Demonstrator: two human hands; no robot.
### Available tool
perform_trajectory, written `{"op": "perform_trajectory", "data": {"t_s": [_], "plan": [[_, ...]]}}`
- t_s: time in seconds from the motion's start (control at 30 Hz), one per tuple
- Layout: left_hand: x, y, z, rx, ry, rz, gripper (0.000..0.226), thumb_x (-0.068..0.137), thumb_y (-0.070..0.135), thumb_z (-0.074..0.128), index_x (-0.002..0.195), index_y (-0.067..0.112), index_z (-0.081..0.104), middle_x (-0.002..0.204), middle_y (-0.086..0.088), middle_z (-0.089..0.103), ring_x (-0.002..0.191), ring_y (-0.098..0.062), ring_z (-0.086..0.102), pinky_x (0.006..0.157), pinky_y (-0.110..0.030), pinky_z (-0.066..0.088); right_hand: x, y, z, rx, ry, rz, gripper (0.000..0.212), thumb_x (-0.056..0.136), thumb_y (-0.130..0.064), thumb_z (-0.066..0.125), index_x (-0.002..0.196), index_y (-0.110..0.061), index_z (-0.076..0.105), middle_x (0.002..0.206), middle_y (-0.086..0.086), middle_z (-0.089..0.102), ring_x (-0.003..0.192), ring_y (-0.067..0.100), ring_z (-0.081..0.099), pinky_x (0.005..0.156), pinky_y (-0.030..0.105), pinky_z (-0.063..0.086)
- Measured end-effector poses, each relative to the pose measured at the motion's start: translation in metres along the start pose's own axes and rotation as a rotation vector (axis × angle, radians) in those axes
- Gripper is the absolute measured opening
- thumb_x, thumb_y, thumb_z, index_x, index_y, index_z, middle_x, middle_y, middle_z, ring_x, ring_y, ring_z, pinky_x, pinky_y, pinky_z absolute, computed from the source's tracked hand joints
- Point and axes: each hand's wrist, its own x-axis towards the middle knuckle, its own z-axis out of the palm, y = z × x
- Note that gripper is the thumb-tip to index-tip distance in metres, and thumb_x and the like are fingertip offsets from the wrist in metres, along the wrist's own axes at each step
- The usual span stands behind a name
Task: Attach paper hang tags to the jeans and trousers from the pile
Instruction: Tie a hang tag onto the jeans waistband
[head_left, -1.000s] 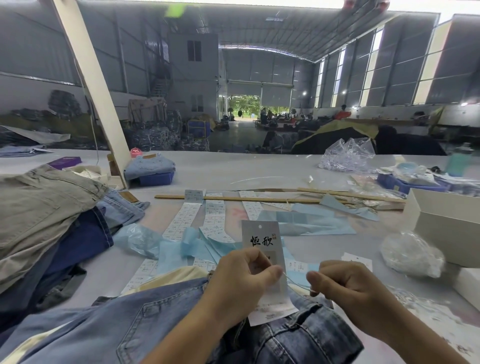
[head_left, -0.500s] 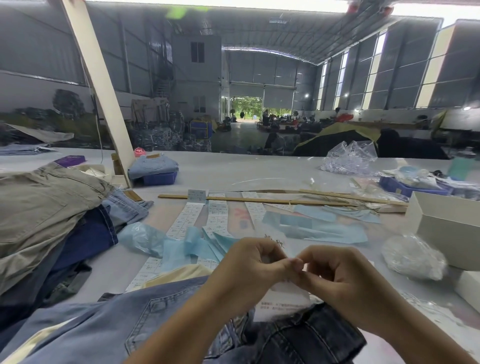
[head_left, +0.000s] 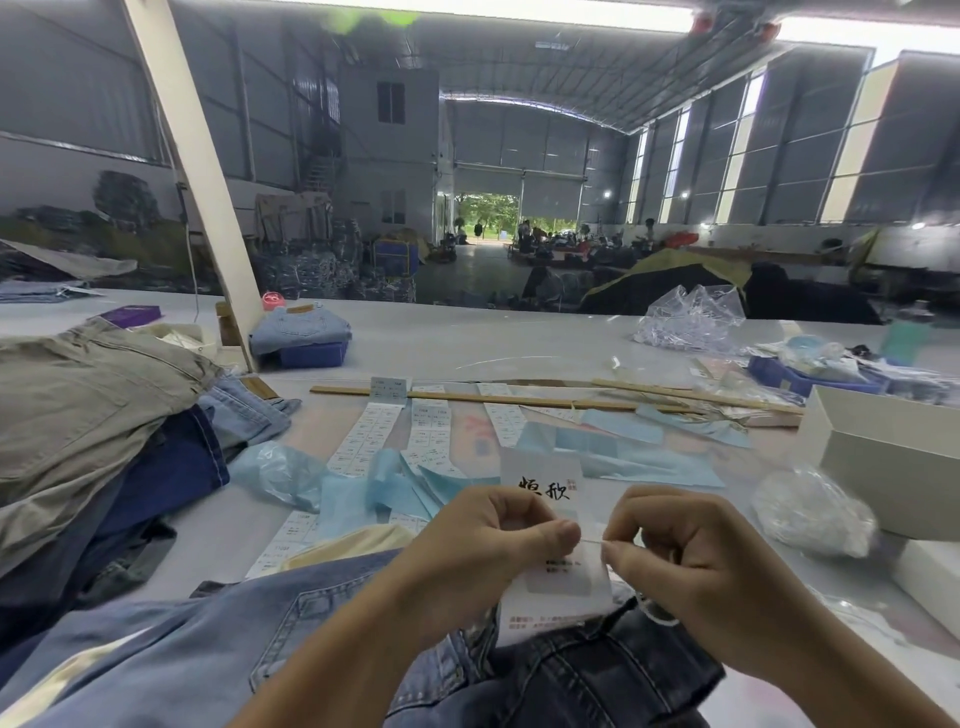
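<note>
The left hand (head_left: 488, 551) pinches a white paper tag (head_left: 553, 577) between thumb and curled fingers, holding it upright over the blue jeans (head_left: 218, 649) at the near edge of the desk (head_left: 467, 348). The right hand (head_left: 691, 566) pinches a thin white string (head_left: 592, 541) that runs across to the left thumb. A pile of trousers (head_left: 88, 415) lies at the left, well apart from the hands.
</note>
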Motion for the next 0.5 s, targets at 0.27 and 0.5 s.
{"op": "perform_trajectory", "data": {"t_s": [0.27,0.5], "plan": [[-0.005,0.004,0.010,0.095,-0.054,0.060,0.041,0.072,0.063,0.068,0.065,0.023,0.066,0.067,-0.004,0.048,0.067,-0.016,0.038,0.063,-0.033,0.025,-0.007,-0.018,-0.002,-0.289,-0.092,-0.069,0.034,0.071,-0.069,0.058,0.088,-0.040,0.066,0.072,-0.014,0.060,0.057,0.008,0.052,0.049,0.018,0.037],[-0.012,0.003,0.010,0.106,-0.069,0.025,0.045,0.069,0.066,0.069,0.065,0.021,0.065,0.068,-0.006,0.050,0.069,-0.018,0.039,0.067,-0.036,0.024,-0.010,-0.015,0.006,-0.060,-0.134,-0.026,0.018,0.082,-0.043,0.067,0.075,-0.027,0.065,0.062,-0.008,0.054,0.059,-0.001,0.044,0.054,0.023,0.038]]}}
